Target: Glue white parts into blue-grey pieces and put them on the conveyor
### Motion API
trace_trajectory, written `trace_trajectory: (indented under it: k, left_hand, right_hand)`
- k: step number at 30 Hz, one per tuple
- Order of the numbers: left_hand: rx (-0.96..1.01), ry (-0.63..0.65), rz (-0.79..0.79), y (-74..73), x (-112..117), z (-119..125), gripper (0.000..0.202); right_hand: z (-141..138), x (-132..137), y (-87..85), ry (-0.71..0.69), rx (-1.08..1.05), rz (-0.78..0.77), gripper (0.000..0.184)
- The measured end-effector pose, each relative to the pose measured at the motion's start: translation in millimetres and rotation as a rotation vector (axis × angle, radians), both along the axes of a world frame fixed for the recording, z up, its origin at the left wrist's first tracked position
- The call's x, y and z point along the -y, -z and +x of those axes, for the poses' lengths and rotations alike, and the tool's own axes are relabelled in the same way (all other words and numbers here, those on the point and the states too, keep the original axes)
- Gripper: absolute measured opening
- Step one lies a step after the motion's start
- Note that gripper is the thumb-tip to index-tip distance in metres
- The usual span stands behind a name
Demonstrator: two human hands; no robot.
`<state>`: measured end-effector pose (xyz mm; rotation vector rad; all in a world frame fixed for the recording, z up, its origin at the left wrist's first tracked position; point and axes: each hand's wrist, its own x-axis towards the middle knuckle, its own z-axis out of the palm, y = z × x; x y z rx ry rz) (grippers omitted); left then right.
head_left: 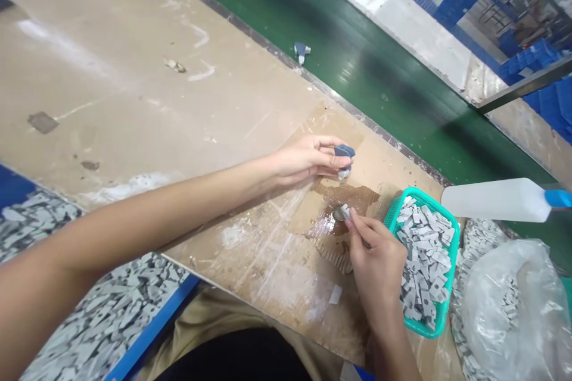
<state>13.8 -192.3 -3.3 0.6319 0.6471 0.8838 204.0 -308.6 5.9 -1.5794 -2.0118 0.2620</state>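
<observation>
My left hand [308, 158] is closed around a small dark blue plastic part [344, 150], with a whitish piece showing below its fingertips. Lower and to the right, my right hand [375, 250] pinches a small white-grey piece [345, 211] between thumb and fingers. That piece is over a small round dark object [338, 214] on a wet brown patch of the table; whether they touch I cannot tell. Right beside my right hand stands a green plastic basket [456, 250] filled with small white-grey rectangular pieces [424, 250].
A white bottle with a blue cap [496, 199] lies past the basket, near a clear plastic bag [513, 303]. Beyond the table edge runs a green conveyor belt [366, 80] carrying a blue-and-white part [301, 52]. A blue bin [152, 330] of grey pieces sits at lower left.
</observation>
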Motion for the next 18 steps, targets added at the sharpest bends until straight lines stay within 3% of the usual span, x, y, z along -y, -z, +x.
trace_trajectory:
  k: [9, 18]
  left_hand:
    - [0.014, 0.064, 0.070, 13.7, -1, 1, 0.018]
    - [-0.113, 0.118, 0.109, 3.4, 3, -1, 0.021]
  right_hand:
    - [-2, 1, -2.5, -0.018, 0.128, 0.019, 0.018]
    - [-5, 0, -4.8, -0.050, 0.170, 0.010, 0.016]
